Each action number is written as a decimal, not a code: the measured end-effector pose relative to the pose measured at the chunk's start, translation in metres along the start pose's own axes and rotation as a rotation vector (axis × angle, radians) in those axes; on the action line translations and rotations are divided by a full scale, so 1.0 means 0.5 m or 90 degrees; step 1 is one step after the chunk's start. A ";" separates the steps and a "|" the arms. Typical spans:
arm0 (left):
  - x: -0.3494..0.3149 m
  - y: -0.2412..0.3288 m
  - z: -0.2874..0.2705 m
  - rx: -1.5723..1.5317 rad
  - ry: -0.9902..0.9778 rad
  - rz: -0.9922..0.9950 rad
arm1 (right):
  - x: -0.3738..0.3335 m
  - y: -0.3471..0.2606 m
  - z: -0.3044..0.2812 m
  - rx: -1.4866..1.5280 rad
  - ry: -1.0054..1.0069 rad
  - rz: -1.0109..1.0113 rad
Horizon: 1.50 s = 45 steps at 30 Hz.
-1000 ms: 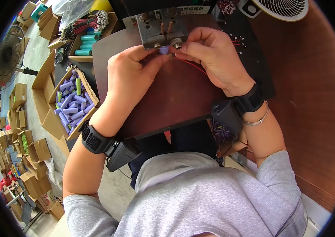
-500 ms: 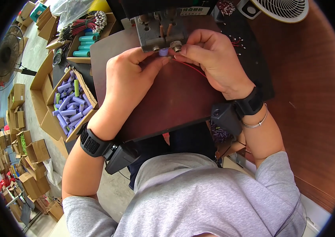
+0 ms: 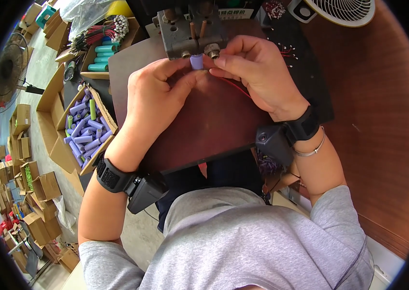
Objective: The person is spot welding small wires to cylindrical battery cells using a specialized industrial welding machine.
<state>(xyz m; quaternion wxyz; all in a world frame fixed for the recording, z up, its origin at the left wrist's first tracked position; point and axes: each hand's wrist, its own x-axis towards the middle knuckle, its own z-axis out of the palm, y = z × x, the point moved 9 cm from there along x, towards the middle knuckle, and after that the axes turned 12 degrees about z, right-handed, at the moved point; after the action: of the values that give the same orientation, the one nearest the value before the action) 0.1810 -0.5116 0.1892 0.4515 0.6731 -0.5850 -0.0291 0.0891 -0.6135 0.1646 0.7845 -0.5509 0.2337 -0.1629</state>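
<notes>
From the head view: here's the left hand (image 3: 154, 87), thumb and forefinger apparently pinching a violet, plastic-wrapped cylindrical cell (image 3: 197, 62) at the far middle of a dark reddish-brown board (image 3: 204, 121). The cell sits right at the near edge of a grey, bolted metal block (image 3: 178, 41) with two slim copper rods (image 3: 193, 30). Over to the right hand (image 3: 265, 72): thumb and forefinger drawn together beside the block's bolt, but what lies between their tips, I can't tell. A thin red wire (image 3: 236, 87) trails below that hand. The danger? A loose pinch could let the cell tip; a tug on the wire could pull things askew; fingertips this near the block could get nipped. Farther back, a white label (image 3: 236, 13) carries dark printed characters, partly hidden.
</notes>
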 end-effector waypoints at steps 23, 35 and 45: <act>0.001 0.011 0.001 -0.004 0.034 0.057 | -0.002 0.003 0.004 0.009 -0.021 0.036; 0.001 0.005 0.006 0.026 0.008 0.050 | -0.003 0.007 -0.001 -0.084 -0.002 0.065; 0.003 0.000 -0.004 -0.017 0.042 0.037 | -0.002 -0.002 0.002 -0.028 -0.006 0.010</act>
<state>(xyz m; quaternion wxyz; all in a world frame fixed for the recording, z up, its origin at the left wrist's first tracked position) 0.1825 -0.5118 0.1912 0.4804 0.6500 -0.5888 -0.0014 0.0888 -0.6126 0.1657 0.7746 -0.5666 0.2381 -0.1490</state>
